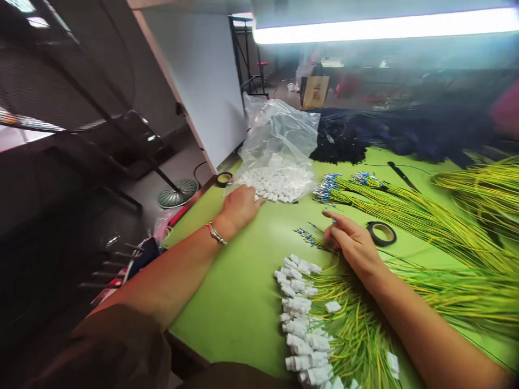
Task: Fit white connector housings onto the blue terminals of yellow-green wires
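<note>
My left hand (240,208) rests at the near edge of a pile of small white plastic connector housings (279,186) in the mouth of a clear plastic bag (279,129). Its fingers are curled, and what they pinch is hidden. My right hand (351,237) is closed around thin yellow-green wires with the index finger stretched out. Blue-and-metal wire terminals (308,236) stick out to the left of it. Below lies a row of wires with white connector housings (298,308) on their ends. One loose-looking white housing (333,307) lies on the wires.
A black tape roll (381,233) lies right of my right hand, another tape roll (224,179) by the bag. Bundles of terminal-tipped wires (389,202) cross the green table (239,302). Dark bundles (401,132) lie behind; a white panel (198,75) stands left.
</note>
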Demonstrator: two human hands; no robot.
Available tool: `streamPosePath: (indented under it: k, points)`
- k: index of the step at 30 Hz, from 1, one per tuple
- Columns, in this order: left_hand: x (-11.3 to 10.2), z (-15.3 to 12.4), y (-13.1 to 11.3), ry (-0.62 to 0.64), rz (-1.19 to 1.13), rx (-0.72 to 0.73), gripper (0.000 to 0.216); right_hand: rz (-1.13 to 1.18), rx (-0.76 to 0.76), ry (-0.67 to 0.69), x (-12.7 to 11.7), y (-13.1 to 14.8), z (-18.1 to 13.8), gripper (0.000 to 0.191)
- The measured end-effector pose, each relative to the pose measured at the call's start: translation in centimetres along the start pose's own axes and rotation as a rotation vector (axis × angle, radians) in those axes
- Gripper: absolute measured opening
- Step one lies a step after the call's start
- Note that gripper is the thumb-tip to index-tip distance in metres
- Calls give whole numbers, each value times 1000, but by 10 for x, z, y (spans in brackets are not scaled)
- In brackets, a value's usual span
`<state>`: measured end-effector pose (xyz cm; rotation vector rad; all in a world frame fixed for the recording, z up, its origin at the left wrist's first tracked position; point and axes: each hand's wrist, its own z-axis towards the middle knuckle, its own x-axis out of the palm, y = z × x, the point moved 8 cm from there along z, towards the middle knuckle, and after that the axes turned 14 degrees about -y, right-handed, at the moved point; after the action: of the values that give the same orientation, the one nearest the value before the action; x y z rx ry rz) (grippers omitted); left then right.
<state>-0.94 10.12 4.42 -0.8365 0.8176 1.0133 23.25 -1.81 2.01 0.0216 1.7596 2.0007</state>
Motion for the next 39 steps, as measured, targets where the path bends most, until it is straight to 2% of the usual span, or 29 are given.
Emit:
streamPosePath:
  k: [3, 7, 10, 12, 14, 17, 19, 22, 33, 39]
  points:
    - [8, -1, -3, 15, 39, 91, 24, -41, -51, -13, 3, 1, 0, 37]
    - [4, 2, -5, -24, -52, 113, 25, 9, 27, -40, 3, -7, 1, 17]
    - [-11, 4, -12, -146, -257, 71, 27, 40, 73, -54, 2, -11, 1, 13]
    - [-16, 0, -20, -155, -496, -3, 25, 49, 97, -64, 1, -10, 1, 14]
    - [-7, -10, -33, -10, -786, -138, 27, 51, 114, -66, 0, -8, 0, 16]
    - [19, -41, -63, 405, -1135, -373, 34, 24, 91, -36, 1, 0, -2, 19]
    - [28, -62, -80, 609, -1275, -487, 35, -16, 30, 4, 3, 6, -3, 20]
    - [31, -78, -92, 742, -1399, -595, 34, -115, -103, 58, 7, 15, -7, 21]
    - [37, -81, -93, 698, -1513, -626, 31, -314, -428, 91, 15, 26, -20, 13]
    - [34, -79, -97, 643, -1349, -520, 23, -511, -596, 121, 21, 29, -24, 15]
